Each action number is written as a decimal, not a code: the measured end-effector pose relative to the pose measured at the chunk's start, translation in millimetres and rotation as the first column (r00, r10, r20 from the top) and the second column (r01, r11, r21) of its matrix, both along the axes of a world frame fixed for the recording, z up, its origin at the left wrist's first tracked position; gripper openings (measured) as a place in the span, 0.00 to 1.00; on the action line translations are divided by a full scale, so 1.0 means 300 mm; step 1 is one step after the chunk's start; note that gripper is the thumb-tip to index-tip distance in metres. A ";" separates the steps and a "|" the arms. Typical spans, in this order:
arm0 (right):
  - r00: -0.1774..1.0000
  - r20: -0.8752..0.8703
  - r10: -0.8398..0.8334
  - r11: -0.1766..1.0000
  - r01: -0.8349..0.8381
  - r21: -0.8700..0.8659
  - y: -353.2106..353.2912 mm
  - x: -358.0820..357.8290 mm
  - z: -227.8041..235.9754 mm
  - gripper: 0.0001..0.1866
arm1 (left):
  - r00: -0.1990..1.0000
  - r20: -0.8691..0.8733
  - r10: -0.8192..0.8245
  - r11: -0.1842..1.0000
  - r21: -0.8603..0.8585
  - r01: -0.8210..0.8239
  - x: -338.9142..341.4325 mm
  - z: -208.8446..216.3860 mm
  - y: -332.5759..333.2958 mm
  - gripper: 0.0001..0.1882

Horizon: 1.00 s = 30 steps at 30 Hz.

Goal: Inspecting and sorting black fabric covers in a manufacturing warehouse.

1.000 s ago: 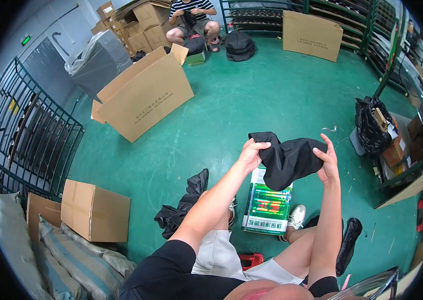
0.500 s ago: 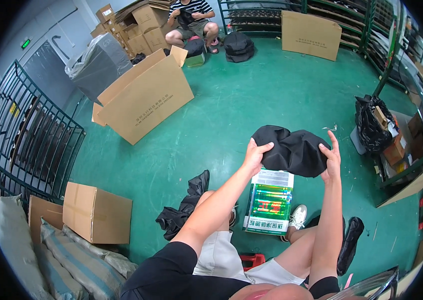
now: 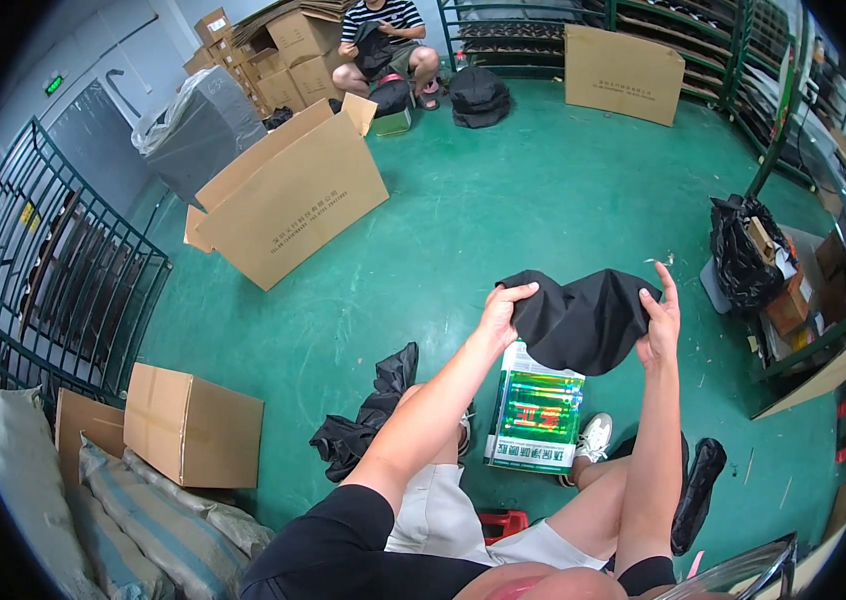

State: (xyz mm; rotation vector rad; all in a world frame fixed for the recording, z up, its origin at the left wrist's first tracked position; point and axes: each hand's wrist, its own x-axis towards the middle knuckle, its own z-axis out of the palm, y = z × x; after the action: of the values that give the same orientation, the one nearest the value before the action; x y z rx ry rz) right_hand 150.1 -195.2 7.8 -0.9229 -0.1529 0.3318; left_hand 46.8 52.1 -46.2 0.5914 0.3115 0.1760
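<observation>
A soft black fabric piece point(image 3: 583, 325) is stretched between my two hands, in front of my knees and above the floor. My left hand point(image 3: 503, 312) pinches its left edge, thumb on top. At the opposite edge my right hand point(image 3: 659, 322) grips with the thumb, while the index finger points up, free of the cloth. The fabric dips in the middle of its upper edge, and its exact kind cannot be told. Below it, between my feet, stands a shiny green and white box-shaped can point(image 3: 538, 420), its far end partly covered by the cloth.
More black fabric point(image 3: 343, 440) lies by my left leg, and a dark bundle point(image 3: 701, 490) by my right. Cartons point(image 3: 288, 225) and a closed box point(image 3: 193, 425) stand to the left. Green racks and a black bag point(image 3: 746, 250) are at right. Another person point(image 3: 383, 45) sits at the back.
The black fabric has been lowered slightly and pulled flatter between my hands. My left hand has shifted a little left and down. The far person's hands and dark cloth have moved.
</observation>
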 end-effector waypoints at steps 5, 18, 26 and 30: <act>0.998 0.007 0.054 0.997 -0.054 -0.060 -0.010 -0.022 0.011 0.36 | 0.979 -0.098 0.178 0.954 0.263 -0.147 0.023 -0.060 -0.063 0.26; 0.997 -0.069 0.034 0.994 -0.027 0.107 -0.023 0.065 -0.045 0.26 | 0.963 0.235 0.131 0.991 0.007 -0.136 0.019 0.056 -0.003 0.33; 0.976 -0.212 0.038 0.998 -0.026 0.063 -0.068 0.124 -0.109 0.24 | 0.975 0.173 0.140 0.990 -0.025 -0.138 0.038 0.022 0.007 0.31; 0.974 -0.223 -0.028 0.998 0.013 -0.066 -0.081 0.120 -0.098 0.21 | 0.995 0.069 0.074 0.995 0.066 -0.079 0.037 0.026 0.006 0.32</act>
State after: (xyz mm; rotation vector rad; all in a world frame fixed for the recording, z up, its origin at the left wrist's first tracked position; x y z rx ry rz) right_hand 186.3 -219.6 -21.7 -0.9429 0.0750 0.4208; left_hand 58.0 53.8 -38.3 0.6404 0.2649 0.2802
